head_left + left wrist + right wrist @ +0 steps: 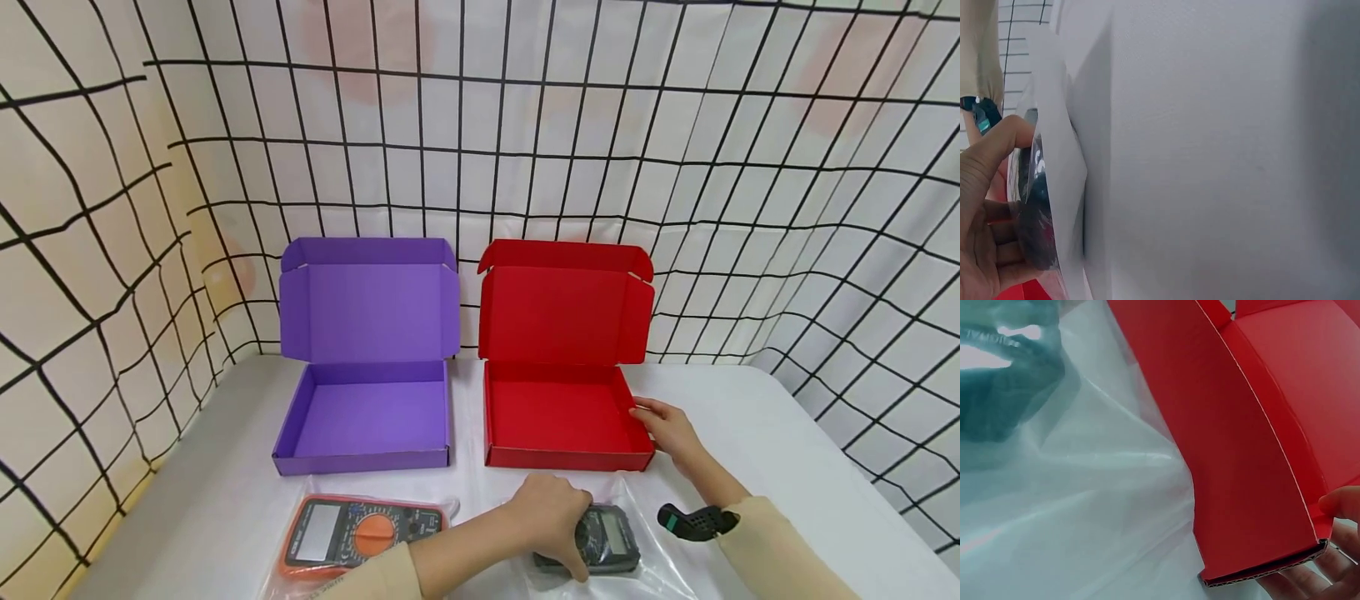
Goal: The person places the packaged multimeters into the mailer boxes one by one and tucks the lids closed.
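Note:
My left hand [549,523] reaches over a dark multimeter [611,537] in a clear plastic bag and grips it across its body. In the left wrist view, the thumb and fingers of the left hand [988,206] lie round the bagged multimeter [1038,206]. A red cardboard box [570,460] stands with its lid raised. My right hand [670,429] pinches its right wall near the front corner. The right wrist view shows the right hand [1338,550] with its thumb over the edge of the red box [1229,462] and fingers outside.
An open purple cardboard box [367,463] stands left of the red one. An orange multimeter [322,533] in a clear bag lies before it, partly behind my left forearm. The white table [750,417] is bordered by a black-lined white backdrop [555,117].

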`<state>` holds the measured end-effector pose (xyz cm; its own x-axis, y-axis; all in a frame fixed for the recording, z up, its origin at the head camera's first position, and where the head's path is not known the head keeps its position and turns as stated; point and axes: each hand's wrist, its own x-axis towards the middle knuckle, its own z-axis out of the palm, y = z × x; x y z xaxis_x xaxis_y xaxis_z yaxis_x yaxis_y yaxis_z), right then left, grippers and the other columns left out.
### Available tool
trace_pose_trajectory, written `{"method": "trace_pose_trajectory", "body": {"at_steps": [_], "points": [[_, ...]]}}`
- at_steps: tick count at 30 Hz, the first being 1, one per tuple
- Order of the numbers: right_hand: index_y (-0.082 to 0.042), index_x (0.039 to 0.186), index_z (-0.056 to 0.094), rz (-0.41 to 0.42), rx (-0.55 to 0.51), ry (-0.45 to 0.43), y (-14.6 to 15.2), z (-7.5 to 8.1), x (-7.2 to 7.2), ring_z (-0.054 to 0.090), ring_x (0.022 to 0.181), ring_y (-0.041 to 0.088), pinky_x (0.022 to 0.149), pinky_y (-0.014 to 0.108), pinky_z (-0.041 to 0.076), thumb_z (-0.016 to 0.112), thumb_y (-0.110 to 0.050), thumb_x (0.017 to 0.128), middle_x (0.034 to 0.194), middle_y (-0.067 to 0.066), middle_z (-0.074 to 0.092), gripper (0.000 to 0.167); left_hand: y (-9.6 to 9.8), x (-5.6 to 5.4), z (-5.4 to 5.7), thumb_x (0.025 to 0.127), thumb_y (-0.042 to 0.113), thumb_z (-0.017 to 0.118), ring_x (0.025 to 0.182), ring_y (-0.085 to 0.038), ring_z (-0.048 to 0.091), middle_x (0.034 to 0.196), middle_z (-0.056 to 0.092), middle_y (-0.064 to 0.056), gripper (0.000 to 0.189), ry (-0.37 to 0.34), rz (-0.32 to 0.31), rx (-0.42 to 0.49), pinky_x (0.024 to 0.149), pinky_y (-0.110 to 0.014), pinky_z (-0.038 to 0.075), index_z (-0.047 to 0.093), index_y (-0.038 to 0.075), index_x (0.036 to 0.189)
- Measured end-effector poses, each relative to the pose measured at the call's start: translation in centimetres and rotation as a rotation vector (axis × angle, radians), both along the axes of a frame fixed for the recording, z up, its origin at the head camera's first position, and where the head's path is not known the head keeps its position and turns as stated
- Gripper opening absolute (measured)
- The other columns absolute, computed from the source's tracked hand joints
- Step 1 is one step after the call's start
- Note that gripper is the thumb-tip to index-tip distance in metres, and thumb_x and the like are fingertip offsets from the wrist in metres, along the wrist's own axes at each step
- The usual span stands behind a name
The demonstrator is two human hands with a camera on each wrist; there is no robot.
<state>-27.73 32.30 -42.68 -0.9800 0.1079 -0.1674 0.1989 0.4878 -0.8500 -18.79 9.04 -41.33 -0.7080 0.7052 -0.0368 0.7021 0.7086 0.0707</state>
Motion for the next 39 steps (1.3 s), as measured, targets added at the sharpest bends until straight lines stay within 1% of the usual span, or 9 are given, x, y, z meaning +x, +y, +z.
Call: {"method": "trace_pose_trajectory", "body": {"at_steps": [4,10,15,20,22,24,33,36,39], "points": [[0.005,0.138,0.034,0.017,-0.002,0.003,0.0,0.0,0.1,0.049,0.112,0.040,0.083,0.039,0.052,0.045,-0.031,0.096,0.136,0.031,0.038,0.057,-0.5,-0.2,0.4,0.055,0.058,0.079,0.053,-0.001,0.043,0.062,0.056,0.017,0.045,0.009,-0.020,0.038,0.046,-0.020,0.033,0.065,0.030,0.087],[0.006,0.138,0.033,0.019,-0.009,0.002,0.0,0.0,0.2,0.050,0.110,0.039,0.082,0.039,0.053,0.045,-0.029,0.096,0.135,0.032,0.038,0.056,-1.4,-0.6,2.2,0.057,0.055,0.079,0.052,-0.001,0.044,0.061,0.055,0.018,0.044,0.012,-0.049,0.062,0.046,-0.019,0.034,0.066,0.030,0.090],[0.006,0.139,0.031,0.020,-0.030,-0.012,0.2,0.2,0.1,0.047,0.113,0.041,0.084,0.039,0.052,0.044,-0.032,0.097,0.137,0.032,0.035,0.058,-2.0,-0.4,3.9,0.057,0.055,0.078,0.054,-0.001,0.044,0.063,0.056,0.017,0.049,0.030,-0.043,0.029,0.048,-0.020,0.034,0.065,0.030,0.097],[0.005,0.139,0.032,0.015,-0.034,-0.018,0.2,0.1,0.1,0.047,0.112,0.039,0.084,0.036,0.052,0.044,-0.031,0.097,0.137,0.031,0.036,0.057,-2.6,-0.4,5.2,0.057,0.056,0.078,0.055,-0.004,0.045,0.064,0.057,0.014,0.053,0.077,-0.015,-0.010,0.048,-0.022,0.034,0.064,0.028,0.100],[0.004,0.139,0.032,0.009,-0.034,-0.022,0.2,0.1,0.1,0.048,0.110,0.036,0.083,0.035,0.052,0.044,-0.030,0.096,0.137,0.031,0.037,0.057,-2.9,-0.7,5.6,0.057,0.055,0.078,0.056,-0.005,0.046,0.065,0.057,0.013,0.053,0.099,-0.007,-0.015,0.047,-0.022,0.034,0.063,0.028,0.100],[0.004,0.139,0.032,0.004,-0.039,-0.026,0.2,0.2,0.1,0.048,0.109,0.035,0.083,0.034,0.053,0.045,-0.031,0.096,0.137,0.031,0.037,0.057,-3.3,-1.2,5.9,0.057,0.054,0.078,0.057,-0.005,0.046,0.067,0.058,0.013,0.054,0.100,-0.004,-0.012,0.048,-0.022,0.035,0.063,0.028,0.101],[0.004,0.141,0.028,0.023,-0.025,-0.052,0.0,0.4,-0.1,0.042,0.119,0.042,0.087,0.040,0.050,0.044,-0.032,0.096,0.140,0.031,0.032,0.060,-4.6,-3.8,7.8,0.057,0.052,0.079,0.064,-0.005,0.048,0.075,0.060,0.012,0.060,0.088,0.020,-0.013,0.054,-0.021,0.038,0.062,0.025,0.108],[0.004,0.141,0.028,0.027,-0.025,-0.053,0.0,0.5,0.0,0.042,0.119,0.042,0.088,0.041,0.049,0.044,-0.032,0.096,0.140,0.031,0.032,0.059,-4.7,-4.3,8.2,0.058,0.052,0.079,0.065,-0.006,0.049,0.076,0.061,0.011,0.061,0.084,0.027,-0.006,0.054,-0.021,0.038,0.062,0.024,0.110],[0.003,0.141,0.028,0.026,-0.024,-0.054,-0.1,0.5,0.0,0.042,0.119,0.042,0.088,0.041,0.048,0.045,-0.033,0.096,0.140,0.030,0.032,0.061,-4.7,-4.8,8.4,0.059,0.052,0.079,0.063,-0.006,0.049,0.075,0.060,0.011,0.059,0.099,0.025,-0.011,0.053,-0.022,0.037,0.062,0.024,0.108]]}}
